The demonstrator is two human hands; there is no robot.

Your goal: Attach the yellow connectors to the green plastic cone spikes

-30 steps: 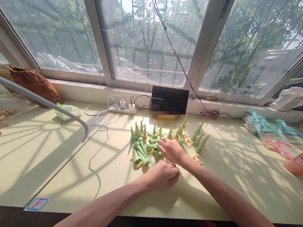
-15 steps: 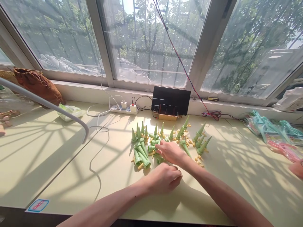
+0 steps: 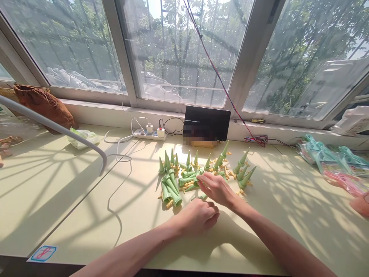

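Note:
My right hand (image 3: pixel 216 187) reaches over the middle of a cluster of green plant-watering spikes with yellow valves. Its fingers are closed on the wide end of one green watering spike (image 3: pixel 196 183), whose tip points left. Nearer to me, my left hand (image 3: pixel 200 216) is curled closed just above the table. Another green piece (image 3: pixel 203 197) shows behind its knuckles; whether the hand holds it is hidden. Several spikes lie heaped (image 3: pixel 172 188) to the left, while others stand point-up in a row (image 3: pixel 188 159) at the back and a group (image 3: pixel 245 175) at the right.
A dark tablet (image 3: pixel 206 123) leans by the window behind the spikes. Left of it is a power strip (image 3: pixel 150 132) with a white cable. A grey curved bar (image 3: pixel 72 132) crosses the left side. Bagged teal and pink items (image 3: pixel 331 157) and another person's hand (image 3: pixel 360 206) are at right.
My right hand has shifted slightly right, with the green watering spike at its fingertips. My left hand stays nearly in place. The view has moved a little.

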